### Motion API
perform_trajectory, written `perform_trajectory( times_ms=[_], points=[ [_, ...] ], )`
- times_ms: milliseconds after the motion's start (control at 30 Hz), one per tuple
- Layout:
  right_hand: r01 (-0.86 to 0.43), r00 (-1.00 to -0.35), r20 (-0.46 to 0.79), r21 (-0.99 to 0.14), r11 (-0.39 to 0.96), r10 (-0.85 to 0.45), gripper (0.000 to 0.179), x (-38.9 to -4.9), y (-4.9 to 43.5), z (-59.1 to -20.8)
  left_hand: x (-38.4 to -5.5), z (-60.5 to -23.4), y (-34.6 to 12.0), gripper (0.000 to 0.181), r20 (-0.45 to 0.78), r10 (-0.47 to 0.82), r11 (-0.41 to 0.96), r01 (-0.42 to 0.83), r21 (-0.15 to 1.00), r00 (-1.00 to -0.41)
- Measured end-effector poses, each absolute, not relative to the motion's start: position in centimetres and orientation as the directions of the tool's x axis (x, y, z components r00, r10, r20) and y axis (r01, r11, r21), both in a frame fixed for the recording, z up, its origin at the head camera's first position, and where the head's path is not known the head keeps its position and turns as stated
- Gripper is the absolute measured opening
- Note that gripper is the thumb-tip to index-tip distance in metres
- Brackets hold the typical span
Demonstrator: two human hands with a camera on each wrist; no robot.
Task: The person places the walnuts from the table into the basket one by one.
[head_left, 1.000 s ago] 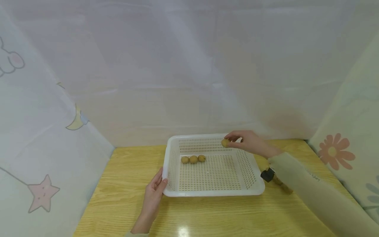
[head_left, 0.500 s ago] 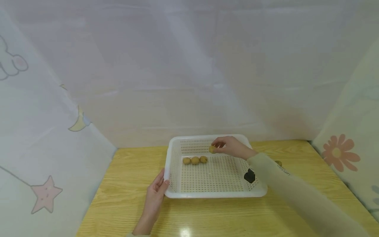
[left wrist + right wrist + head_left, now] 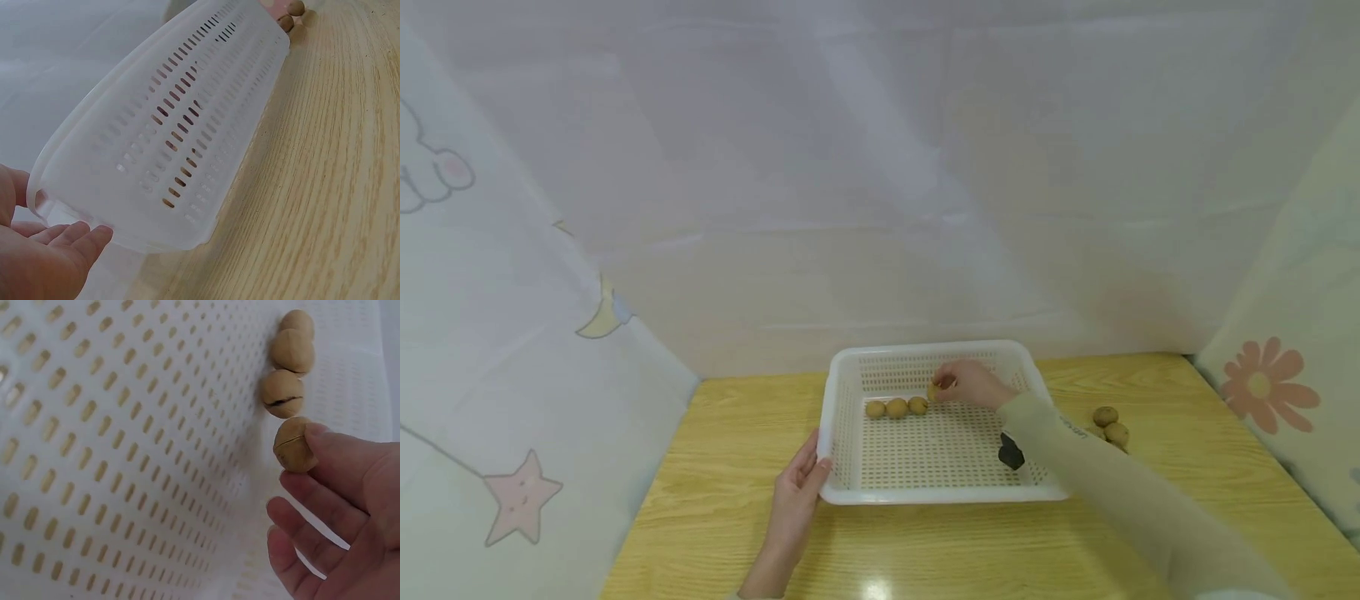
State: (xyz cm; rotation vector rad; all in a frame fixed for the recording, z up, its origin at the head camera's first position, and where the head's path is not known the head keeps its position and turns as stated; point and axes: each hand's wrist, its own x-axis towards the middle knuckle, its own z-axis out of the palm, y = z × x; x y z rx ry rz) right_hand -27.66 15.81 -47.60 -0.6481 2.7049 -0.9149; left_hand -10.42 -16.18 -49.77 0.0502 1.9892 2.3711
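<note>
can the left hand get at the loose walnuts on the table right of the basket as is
Probably not: the left hand holds the left side of the white basket, and the basket and right sleeve lie between it and those walnuts.

Three in a row, a fourth in your grip

Your right hand (image 3: 973, 384) pinches a brown nut (image 3: 932, 392) inside the white basket (image 3: 946, 497) — just beside a row of three nuts (image 3: 897, 407). Your left hand (image 3: 797, 487) grips the basket's left rim. On the wooden table (image 3: 722, 467), to the basket's right, your sleeve (image 3: 1090, 458) partly hides a nut cluster (image 3: 1116, 433). Pale cloth (image 3: 850, 208) hangs around — a pink star (image 3: 523, 498) left, a reddish flower (image 3: 1258, 383) right.
</note>
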Motion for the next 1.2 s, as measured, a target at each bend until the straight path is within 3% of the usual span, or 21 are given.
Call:
perform_trajectory(
  times_ms=[333, 600, 933, 1200],
  points=[
    [-0.276, -0.895, -0.105, -0.635, 0.722, -0.434, 0.027, -27.7, 14.8, -49.2, -10.3, -49.7, -16.1, 0.061, -0.002, 0.053, -0.153, -0.010, 0.988, -0.999],
    [-0.310, -0.882, -0.086, -0.636, 0.707, -0.463, 0.031, -27.6, 15.2, -48.7, -10.5, -49.9, -16.2, 0.062, -0.019, 0.064, -0.180, -0.031, 0.983, -0.998],
    [-0.323, -0.885, -0.071, -0.621, 0.715, -0.461, 0.032, -26.3, 17.0, -45.1, -10.4, -49.9, -16.2, 0.061, -0.017, 0.064, -0.175, -0.028, 0.984, -0.998],
    [-0.352, -0.883, -0.008, -0.649, 0.675, -0.469, 0.021, -24.9, 18.9, -42.1, -10.4, -49.7, -16.2, 0.062, -0.017, 0.069, -0.178, -0.029, 0.984, -0.997]
  ],
)
